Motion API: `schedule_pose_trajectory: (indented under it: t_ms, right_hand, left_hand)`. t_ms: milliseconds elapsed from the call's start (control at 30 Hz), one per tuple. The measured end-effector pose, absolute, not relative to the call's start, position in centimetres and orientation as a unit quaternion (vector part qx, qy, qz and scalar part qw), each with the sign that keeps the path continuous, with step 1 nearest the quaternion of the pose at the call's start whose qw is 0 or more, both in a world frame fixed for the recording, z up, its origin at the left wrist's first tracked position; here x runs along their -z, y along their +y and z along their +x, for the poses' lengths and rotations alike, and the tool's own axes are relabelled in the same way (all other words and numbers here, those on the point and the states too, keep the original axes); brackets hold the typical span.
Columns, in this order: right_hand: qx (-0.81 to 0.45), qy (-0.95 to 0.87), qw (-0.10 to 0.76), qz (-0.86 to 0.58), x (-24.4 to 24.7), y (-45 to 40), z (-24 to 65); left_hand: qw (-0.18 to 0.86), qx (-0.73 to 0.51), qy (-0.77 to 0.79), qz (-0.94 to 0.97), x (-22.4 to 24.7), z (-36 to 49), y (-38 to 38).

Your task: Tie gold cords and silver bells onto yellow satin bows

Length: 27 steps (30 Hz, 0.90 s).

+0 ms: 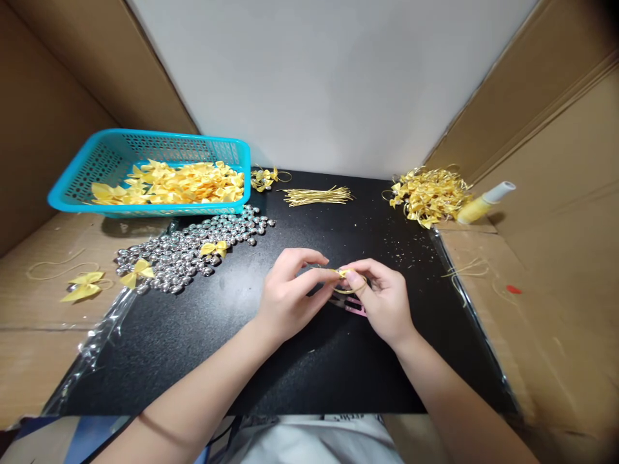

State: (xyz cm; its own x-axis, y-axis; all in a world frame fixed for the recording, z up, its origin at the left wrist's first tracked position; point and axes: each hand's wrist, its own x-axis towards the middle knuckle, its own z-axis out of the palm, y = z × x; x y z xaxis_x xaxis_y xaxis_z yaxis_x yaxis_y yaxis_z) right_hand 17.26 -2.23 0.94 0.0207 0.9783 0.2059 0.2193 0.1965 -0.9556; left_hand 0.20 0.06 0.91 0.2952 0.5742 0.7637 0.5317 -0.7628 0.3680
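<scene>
To the right of the blue basket (245, 169) and nearer the body, a small yellow piece (342, 274) is pinched by the left hand (290, 293) from its left and by the right hand (387, 299) from its right. A gold cord (355, 290) is looped crosswise, mostly towards the right hand.

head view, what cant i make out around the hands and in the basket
All in the head view:
- Yellow piece: its full shape, covered by the fingertips of the left hand and right hand.
- Pink object: what it is, partly hidden by the hands.
- Blue basket: most of its floor, under the heaped yellow bows.
- Both forearms: cut off by the bottom edge.
</scene>
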Motion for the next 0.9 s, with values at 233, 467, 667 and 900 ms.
schedule_pose_trajectory:
  t_ms: [233, 467, 667, 900]
  right_hand:
    - [-0.467, -0.504, 0.531, -0.496, -1.1, -1.9, 17.2]
    - [-0.525, -0.424, 0.543, -0.500, -0.7, -1.4, 17.2]
    - [-0.522, -0.431, 0.540, -0.501, -0.9, -1.2, 17.1]
    - [-0.485, -0.439, 0.562, -0.507, -0.9, -1.2, 17.2]
  left_hand:
    - [0.157, -0.472, 0.367, 0.786, -1.3, 0.2, 0.1]
    - [0.447, -0.409, 0.454, 0.653, -0.9, 0.7, 0.3]
    - [0.575, -0.395, 0.436, 0.568, -0.5, 0.8, 0.3]
    - [0.607, -0.413, 0.427, 0.527, -0.9, 0.9, 0.4]
